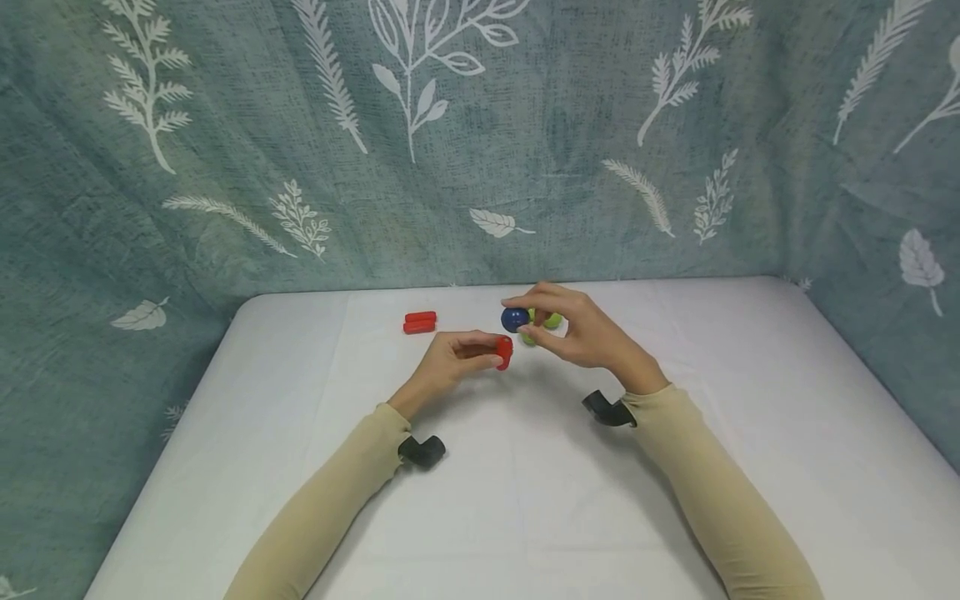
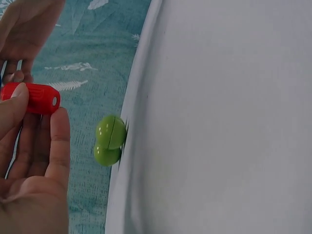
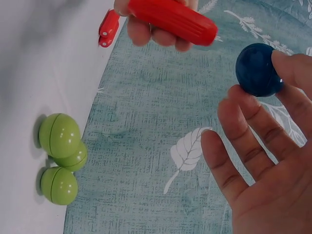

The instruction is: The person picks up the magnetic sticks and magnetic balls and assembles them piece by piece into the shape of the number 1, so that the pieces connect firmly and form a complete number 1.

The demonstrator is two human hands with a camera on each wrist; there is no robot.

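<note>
My left hand pinches a red ridged plastic cylinder between thumb and fingers above the table. A small hole marks one end of this red cylinder in the left wrist view. Close by on the right, my right hand holds a glossy dark blue ball by thumb and fingertips. The blue ball and the red cylinder are apart, with a narrow gap in the right wrist view. Three green balls with seams sit together on the table, partly hidden behind the right hand in the head view.
Two more red cylinders lie side by side near the back of the white table. A blue-green curtain with white leaf prints hangs behind the far edge. Dark curved pieces stick out from both wrists.
</note>
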